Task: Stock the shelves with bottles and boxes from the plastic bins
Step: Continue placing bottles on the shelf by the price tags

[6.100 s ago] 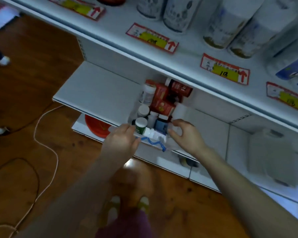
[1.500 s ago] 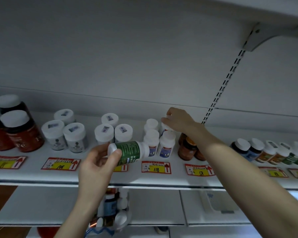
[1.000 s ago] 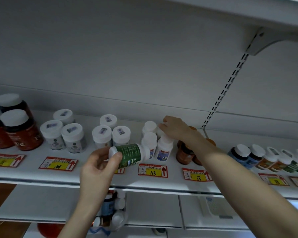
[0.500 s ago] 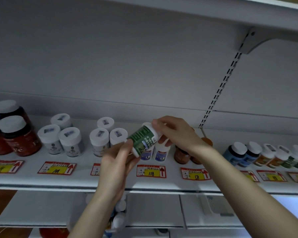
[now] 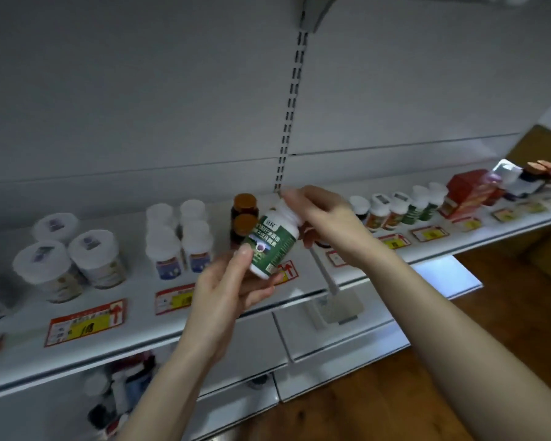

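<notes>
A white bottle with a green label point(image 5: 272, 246) is held tilted in front of the white shelf point(image 5: 299, 284). My left hand point(image 5: 233, 288) grips its lower end, thumb on the label. My right hand point(image 5: 323, 218) grips its white cap end from above. Behind it on the shelf stand two brown bottles point(image 5: 245, 214) and several small white bottles with blue labels point(image 5: 180, 240). The plastic bin point(image 5: 121, 396) with more bottles shows on a lower shelf at the bottom left, partly hidden.
Wide white-lidded jars point(image 5: 70, 262) stand on the left. To the right is a row of small bottles point(image 5: 398, 206), then red boxes point(image 5: 468, 192). Price tags point(image 5: 86, 321) line the shelf edge. A slotted upright point(image 5: 291, 106) runs up the back wall. Wooden floor point(image 5: 395, 405) lies below right.
The view has swung right and closer to the shelf. Both hands stay on the green-label bottle, which has tilted more upright; my left thumb now lies on its label.
</notes>
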`<act>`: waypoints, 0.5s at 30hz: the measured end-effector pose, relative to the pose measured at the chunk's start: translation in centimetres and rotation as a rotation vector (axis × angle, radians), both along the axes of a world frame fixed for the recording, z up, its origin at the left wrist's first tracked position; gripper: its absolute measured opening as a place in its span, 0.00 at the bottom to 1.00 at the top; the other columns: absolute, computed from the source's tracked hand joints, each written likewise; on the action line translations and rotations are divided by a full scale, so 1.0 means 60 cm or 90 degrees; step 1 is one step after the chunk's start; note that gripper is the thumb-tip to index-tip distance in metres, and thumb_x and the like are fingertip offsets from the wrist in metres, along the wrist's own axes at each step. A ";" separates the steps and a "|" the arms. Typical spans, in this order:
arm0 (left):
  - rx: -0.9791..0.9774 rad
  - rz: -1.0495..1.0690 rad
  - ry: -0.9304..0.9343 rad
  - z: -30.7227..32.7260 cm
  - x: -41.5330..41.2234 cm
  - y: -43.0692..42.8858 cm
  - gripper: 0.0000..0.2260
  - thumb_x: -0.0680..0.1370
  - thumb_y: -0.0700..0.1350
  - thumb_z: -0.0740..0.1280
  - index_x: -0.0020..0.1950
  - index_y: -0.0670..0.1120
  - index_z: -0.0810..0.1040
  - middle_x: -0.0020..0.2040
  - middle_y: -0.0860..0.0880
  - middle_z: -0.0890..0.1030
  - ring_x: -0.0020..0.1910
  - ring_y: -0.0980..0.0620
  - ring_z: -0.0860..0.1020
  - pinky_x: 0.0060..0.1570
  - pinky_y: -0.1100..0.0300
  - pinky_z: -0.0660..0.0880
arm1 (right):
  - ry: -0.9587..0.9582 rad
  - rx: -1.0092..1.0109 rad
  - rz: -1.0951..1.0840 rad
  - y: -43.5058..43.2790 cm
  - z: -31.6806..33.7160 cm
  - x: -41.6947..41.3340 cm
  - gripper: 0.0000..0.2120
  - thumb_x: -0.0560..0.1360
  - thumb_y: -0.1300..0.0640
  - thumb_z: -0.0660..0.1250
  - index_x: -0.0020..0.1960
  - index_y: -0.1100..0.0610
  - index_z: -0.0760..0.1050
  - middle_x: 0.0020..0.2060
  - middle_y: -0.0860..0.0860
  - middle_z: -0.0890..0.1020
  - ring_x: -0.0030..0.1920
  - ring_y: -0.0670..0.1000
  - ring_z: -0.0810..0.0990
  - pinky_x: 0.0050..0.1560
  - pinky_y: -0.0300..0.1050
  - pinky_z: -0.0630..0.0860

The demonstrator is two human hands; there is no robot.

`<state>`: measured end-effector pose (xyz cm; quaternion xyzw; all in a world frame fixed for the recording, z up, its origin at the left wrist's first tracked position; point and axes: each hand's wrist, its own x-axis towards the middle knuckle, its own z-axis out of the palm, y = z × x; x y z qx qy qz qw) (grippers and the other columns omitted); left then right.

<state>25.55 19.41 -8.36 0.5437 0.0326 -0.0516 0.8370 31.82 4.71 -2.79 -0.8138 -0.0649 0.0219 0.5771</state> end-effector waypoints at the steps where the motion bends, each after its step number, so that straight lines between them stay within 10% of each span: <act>1: 0.007 -0.011 -0.001 -0.003 -0.002 -0.025 0.21 0.69 0.54 0.63 0.54 0.41 0.76 0.46 0.42 0.84 0.44 0.45 0.83 0.41 0.60 0.80 | -0.008 -0.002 -0.013 -0.025 0.000 -0.006 0.09 0.76 0.50 0.64 0.41 0.54 0.76 0.31 0.48 0.77 0.29 0.44 0.75 0.28 0.38 0.71; 15: 0.428 -0.132 -0.229 -0.052 0.008 -0.450 0.21 0.69 0.63 0.66 0.54 0.51 0.77 0.46 0.54 0.81 0.42 0.60 0.78 0.34 0.71 0.73 | 0.068 0.002 -0.133 -0.488 -0.006 -0.066 0.02 0.72 0.59 0.70 0.43 0.57 0.80 0.39 0.54 0.80 0.40 0.50 0.78 0.46 0.45 0.77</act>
